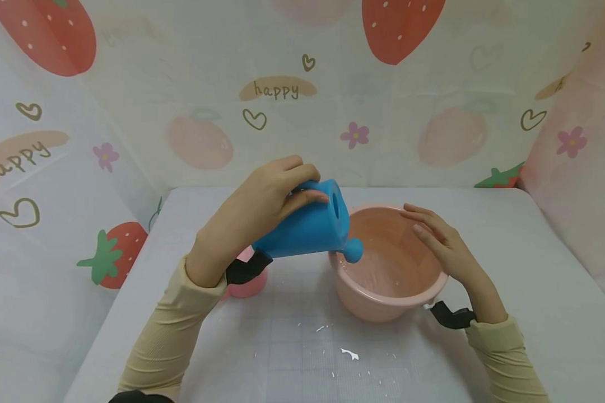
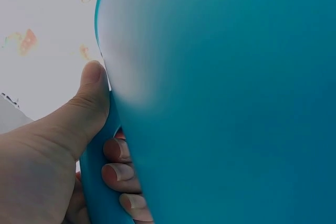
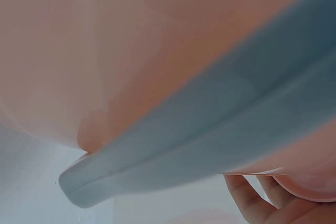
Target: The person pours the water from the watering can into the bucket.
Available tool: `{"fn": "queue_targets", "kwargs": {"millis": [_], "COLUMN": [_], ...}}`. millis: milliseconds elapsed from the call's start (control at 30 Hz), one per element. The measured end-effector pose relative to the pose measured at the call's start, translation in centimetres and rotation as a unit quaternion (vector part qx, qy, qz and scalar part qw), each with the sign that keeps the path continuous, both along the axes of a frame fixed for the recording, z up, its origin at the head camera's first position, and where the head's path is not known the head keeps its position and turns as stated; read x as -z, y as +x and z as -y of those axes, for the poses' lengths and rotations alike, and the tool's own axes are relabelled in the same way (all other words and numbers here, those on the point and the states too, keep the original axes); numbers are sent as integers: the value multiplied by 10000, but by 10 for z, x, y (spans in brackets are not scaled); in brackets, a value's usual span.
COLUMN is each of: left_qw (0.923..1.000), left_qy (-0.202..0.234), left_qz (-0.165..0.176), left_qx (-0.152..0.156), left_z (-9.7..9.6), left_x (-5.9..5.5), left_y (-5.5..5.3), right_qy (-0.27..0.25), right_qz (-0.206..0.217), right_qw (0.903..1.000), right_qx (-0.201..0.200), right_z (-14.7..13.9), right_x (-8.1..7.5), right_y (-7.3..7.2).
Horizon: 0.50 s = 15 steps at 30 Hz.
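Note:
In the head view my left hand (image 1: pixel 277 187) grips a blue watering can (image 1: pixel 307 226) by its handle. The can lies tipped on its side, its round spout head (image 1: pixel 353 250) over the left rim of a pink basin (image 1: pixel 375 308). In the left wrist view the thumb (image 2: pixel 92 93) lies along the handle (image 2: pixel 100 182), with the fingers wrapped around it. At the basin's right rim rests my right hand (image 1: pixel 446 246), fingers fairly straight and reaching over the edge. The right wrist view shows its fingers (image 3: pixel 247 198) against the pink wall.
A pink container (image 1: pixel 249 286) stands behind the left wrist, partly hidden. Wet spots (image 1: pixel 350 354) dot the pale tabletop (image 1: pixel 292 364) in front of the basin. Printed cloth walls (image 1: pixel 398 101) enclose the back and sides. A blurred grey bar (image 3: pixel 184 129) crosses the right wrist view.

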State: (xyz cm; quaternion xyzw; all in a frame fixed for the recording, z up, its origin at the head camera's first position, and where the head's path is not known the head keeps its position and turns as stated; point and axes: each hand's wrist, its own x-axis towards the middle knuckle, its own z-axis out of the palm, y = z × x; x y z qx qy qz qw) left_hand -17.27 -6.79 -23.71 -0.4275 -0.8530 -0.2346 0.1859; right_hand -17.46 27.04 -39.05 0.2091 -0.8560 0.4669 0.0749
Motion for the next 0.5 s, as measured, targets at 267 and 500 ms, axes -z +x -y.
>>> {"fn": "queue_targets", "kwargs": {"millis": [267,500], "left_qw": [10000,10000], "left_qy": [-51,-39], "left_qz": [-1,-52], "left_qx": [-5,15], "left_z": [0,0], "left_x": [-1,0], "left_y": [0,0], "right_qy": [-39,-73], "right_qz": [28,31], "right_qw": [10000,10000], "right_qx": [-24,-44], "right_z": [0,-1], "right_x": [0,1], "right_y": [0,0]}}
